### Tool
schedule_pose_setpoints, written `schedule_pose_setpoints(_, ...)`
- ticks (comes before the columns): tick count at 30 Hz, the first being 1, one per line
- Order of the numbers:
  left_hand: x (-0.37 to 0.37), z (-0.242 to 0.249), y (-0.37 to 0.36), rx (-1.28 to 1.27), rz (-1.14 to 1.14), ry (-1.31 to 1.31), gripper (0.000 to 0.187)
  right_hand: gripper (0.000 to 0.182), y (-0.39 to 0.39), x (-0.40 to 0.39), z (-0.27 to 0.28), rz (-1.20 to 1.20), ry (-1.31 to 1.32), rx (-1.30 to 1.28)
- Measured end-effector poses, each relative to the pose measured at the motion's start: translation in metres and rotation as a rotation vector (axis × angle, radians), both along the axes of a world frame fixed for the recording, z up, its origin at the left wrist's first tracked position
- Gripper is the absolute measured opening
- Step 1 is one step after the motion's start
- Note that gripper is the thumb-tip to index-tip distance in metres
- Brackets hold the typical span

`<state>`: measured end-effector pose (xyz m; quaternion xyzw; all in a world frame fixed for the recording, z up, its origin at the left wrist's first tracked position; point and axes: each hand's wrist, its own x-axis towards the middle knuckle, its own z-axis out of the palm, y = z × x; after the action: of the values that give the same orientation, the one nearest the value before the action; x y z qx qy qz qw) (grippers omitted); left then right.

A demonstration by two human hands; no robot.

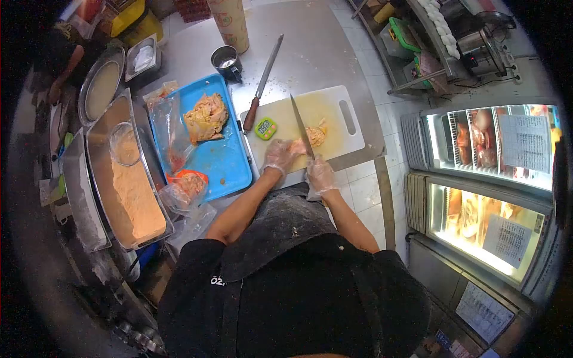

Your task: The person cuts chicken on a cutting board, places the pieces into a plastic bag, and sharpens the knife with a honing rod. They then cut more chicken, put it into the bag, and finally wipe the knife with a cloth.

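My right hand (321,175), in a clear plastic glove, is wrapped round the handle of a long kitchen knife (300,122). The blade lies across a piece of raw chicken (298,147) on the white cutting board (341,146). My left hand (278,156), gloved too, grips that piece just left of the blade. To the right of the knife sit cut bits of chicken (318,135). A green digital timer (265,128) rests on the board above my left hand. Beyond it, a sharpening steel (268,71) with a wooden handle touches the board's corner.
Left of the board, a blue tray (233,164) holds a heap of raw chicken (206,117) and plastic bags. Further left stands a metal pan of orange breading (138,197) with a sieve. A metal cup (227,62) stands behind. Lit glass-door fridges (483,224) are at right.
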<state>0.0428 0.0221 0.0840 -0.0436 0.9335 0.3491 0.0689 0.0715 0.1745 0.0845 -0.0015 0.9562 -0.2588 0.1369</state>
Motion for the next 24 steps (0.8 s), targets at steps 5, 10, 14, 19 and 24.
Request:
schedule_pose_setpoints(5, 0.005, -0.062, 0.009, 0.039, -0.072, 0.172, 0.016, 0.026, 0.005, 0.025, -0.030, -0.004, -0.091, 0.029)
schedule_pose_setpoints(10, 0.006, -0.080, 0.006, 0.012, -0.111, 0.309, 0.014, 0.027, 0.019, 0.055, 0.008, 0.014, -0.162, -0.038)
schedule_pose_setpoints(14, 0.005, -0.082, 0.011, -0.033, -0.117, 0.241, 0.014, 0.028, 0.018, 0.045, -0.009, 0.006, -0.304, 0.087)
schedule_pose_setpoints(19, 0.004, -0.078, 0.011, -0.024, -0.122, 0.233, 0.015, 0.029, -0.027, -0.028, -0.004, -0.080, -0.273, 0.022)
schedule_pose_setpoints(24, 0.003, -0.013, -0.004, 0.214, 0.055, -0.064, 0.026, 0.033, -0.025, -0.040, 0.040, 0.007, -0.194, -0.261)
